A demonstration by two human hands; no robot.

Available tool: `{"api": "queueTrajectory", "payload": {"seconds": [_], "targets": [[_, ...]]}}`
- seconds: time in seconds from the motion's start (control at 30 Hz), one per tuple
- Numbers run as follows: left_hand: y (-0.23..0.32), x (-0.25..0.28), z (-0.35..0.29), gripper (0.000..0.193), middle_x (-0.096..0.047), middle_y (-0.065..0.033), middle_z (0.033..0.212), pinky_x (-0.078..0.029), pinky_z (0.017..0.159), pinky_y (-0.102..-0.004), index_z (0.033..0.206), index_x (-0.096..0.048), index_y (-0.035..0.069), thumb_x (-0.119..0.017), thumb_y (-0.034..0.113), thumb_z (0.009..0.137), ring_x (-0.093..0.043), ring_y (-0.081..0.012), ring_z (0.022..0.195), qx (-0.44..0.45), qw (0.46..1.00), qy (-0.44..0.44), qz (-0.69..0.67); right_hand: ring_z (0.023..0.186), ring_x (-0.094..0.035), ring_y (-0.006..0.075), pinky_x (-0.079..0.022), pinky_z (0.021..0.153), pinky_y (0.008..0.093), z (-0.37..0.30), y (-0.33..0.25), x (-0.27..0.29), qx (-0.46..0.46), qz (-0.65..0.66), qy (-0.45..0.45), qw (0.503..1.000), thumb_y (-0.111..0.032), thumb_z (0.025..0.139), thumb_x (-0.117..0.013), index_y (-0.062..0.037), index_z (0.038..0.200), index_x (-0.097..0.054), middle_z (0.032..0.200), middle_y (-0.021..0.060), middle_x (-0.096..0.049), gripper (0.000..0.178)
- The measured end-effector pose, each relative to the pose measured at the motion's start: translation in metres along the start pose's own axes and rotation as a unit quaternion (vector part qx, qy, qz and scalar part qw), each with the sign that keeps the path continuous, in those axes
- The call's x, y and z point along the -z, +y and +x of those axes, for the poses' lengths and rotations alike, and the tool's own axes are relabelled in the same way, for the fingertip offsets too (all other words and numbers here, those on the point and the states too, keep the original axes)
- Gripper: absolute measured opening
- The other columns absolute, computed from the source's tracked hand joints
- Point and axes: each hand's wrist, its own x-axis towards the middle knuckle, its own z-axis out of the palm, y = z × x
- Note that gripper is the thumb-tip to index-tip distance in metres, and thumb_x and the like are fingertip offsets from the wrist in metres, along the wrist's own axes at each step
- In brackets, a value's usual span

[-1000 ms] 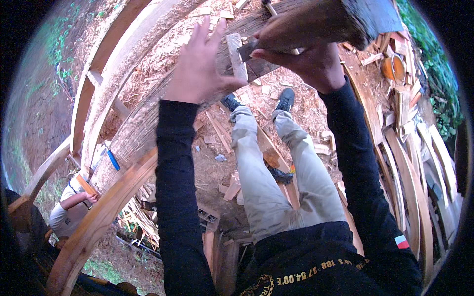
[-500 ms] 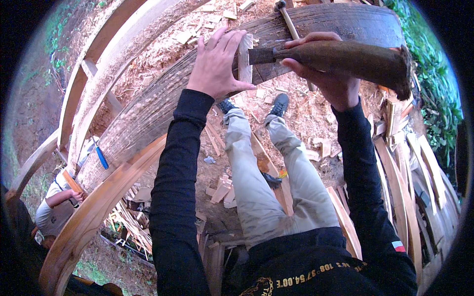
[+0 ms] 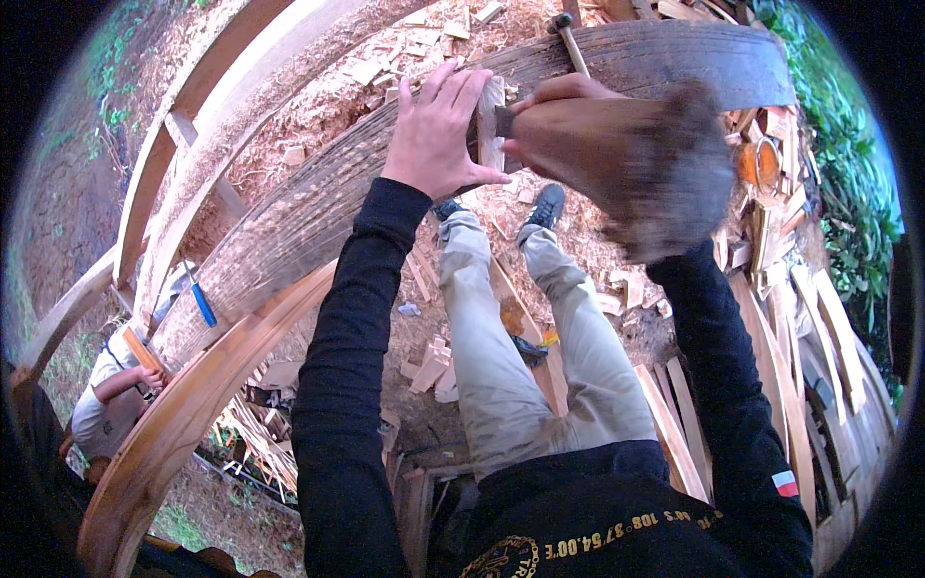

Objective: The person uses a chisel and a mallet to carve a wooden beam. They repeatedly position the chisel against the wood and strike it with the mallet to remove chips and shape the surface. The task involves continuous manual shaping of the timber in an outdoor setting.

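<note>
A small pale wooden block (image 3: 491,120) stands on the weathered, curved plank (image 3: 646,72). My left hand (image 3: 434,125) holds the block's left side, thumb at its near end and fingers at its far end. My right hand (image 3: 554,144) grips a chisel (image 3: 617,144) with a thick brown wooden handle. The chisel's short dark blade meets the block's right face. Its handle points right and toward me, and the broad butt end is blurred. Some right-hand fingers are hidden behind the handle. Just beyond the right hand lies a hammer (image 3: 572,43) on the plank.
A blue-handled tool (image 3: 202,303) lies on the plank at left, near a co-worker's hand (image 3: 149,376). Curved timber ribs (image 3: 154,183) rise at left. Wood offcuts (image 3: 434,366) litter the ground, and long boards (image 3: 771,347) stand at right. An orange round object (image 3: 759,166) sits there too.
The chisel's handle has swung its butt end toward me and looks larger and blurred. Both hands and the block appear slightly lower and further right, the blade still at the block.
</note>
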Motion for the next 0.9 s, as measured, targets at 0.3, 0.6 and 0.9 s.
{"api": "queueTrajectory", "payload": {"seconds": [0.3, 0.6, 0.9], "targets": [[0.066, 0.098, 0.016, 0.054, -0.055, -0.0142, 0.114, -0.041, 0.094, -0.0496, 0.12, -0.041, 0.008, -0.071, 0.017, 0.076, -0.051, -0.0282, 0.113, 0.01, 0.931, 0.187, -0.312, 0.073, -0.063, 0.0313, -0.05, 0.063, 0.0384, 0.021, -0.049, -0.015, 0.083, -0.151, 0.041, 0.984, -0.006, 0.065, -0.075, -0.0057, 0.1, -0.06, 0.08, 0.0124, -0.062, 0.038], [0.082, 0.13, 0.037, 0.027, -0.053, -0.0092, 0.068, -0.049, 0.069, -0.0376, 0.091, -0.039, 0.007, -0.056, -0.005, 0.074, -0.052, -0.0183, 0.06, 0.081, 0.74, 0.338, -0.576, 0.079, -0.062, 0.0274, -0.049, 0.067, 0.0393, -0.047, 0.001, 0.017, -0.077, -0.365, 0.258, 0.891, -0.031, 0.077, -0.078, -0.0014, 0.098, -0.056, 0.093, 0.013, -0.061, 0.043], [0.087, 0.119, 0.037, 0.023, -0.053, -0.0081, 0.067, -0.048, 0.072, -0.0398, 0.087, -0.043, 0.007, -0.056, -0.003, 0.072, -0.053, -0.0193, 0.062, 0.104, 0.736, 0.332, -0.581, 0.072, -0.059, 0.0437, -0.045, 0.063, 0.0502, -0.079, 0.059, -0.011, -0.339, -0.169, 0.25, 0.891, -0.034, 0.092, -0.06, -0.0022, 0.088, -0.052, 0.071, 0.0244, -0.058, 0.033]]}}
